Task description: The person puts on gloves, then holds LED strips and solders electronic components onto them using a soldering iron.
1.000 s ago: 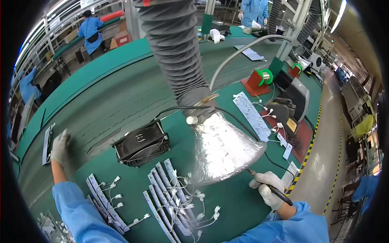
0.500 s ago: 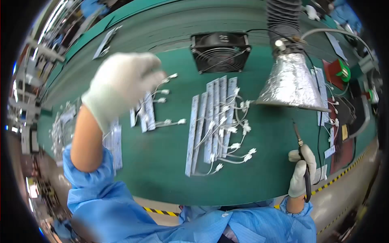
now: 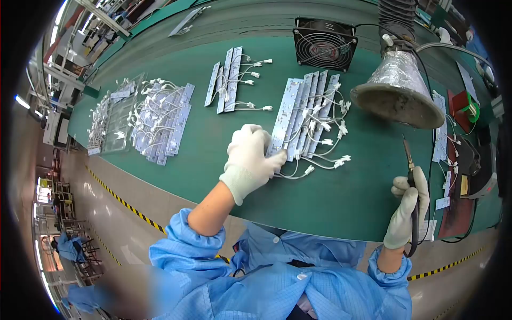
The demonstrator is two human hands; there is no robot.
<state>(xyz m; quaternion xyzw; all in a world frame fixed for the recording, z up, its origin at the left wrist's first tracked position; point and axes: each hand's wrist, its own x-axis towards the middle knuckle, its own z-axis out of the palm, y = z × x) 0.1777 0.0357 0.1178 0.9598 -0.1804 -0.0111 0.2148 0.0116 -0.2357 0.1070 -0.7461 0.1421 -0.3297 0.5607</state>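
My left hand (image 3: 249,160), in a white glove, has its fingers curled at the lower left end of an LED strip board (image 3: 285,114), gripping its edge. That board is the leftmost of a row of LED strip boards (image 3: 313,106) with white wires and connectors (image 3: 326,126) on their right side. In my right hand (image 3: 408,208), also gloved, is a soldering iron (image 3: 409,160), closed in the fingers with its tip pointing up and away. The iron's tip lies below the foil-wrapped fume hood (image 3: 397,80) and apart from the boards.
A black fan (image 3: 325,45) stands behind the row. Further left lie a smaller group of boards (image 3: 229,80), a wired pile (image 3: 162,122) and a clear plastic tray (image 3: 118,125). At right are a green solder spool (image 3: 471,110) and more boards (image 3: 440,128).
My left hand has come down and right, from above the smaller group of boards to the leftmost board in the row. The right hand still holds the soldering iron. The camera view has shifted.
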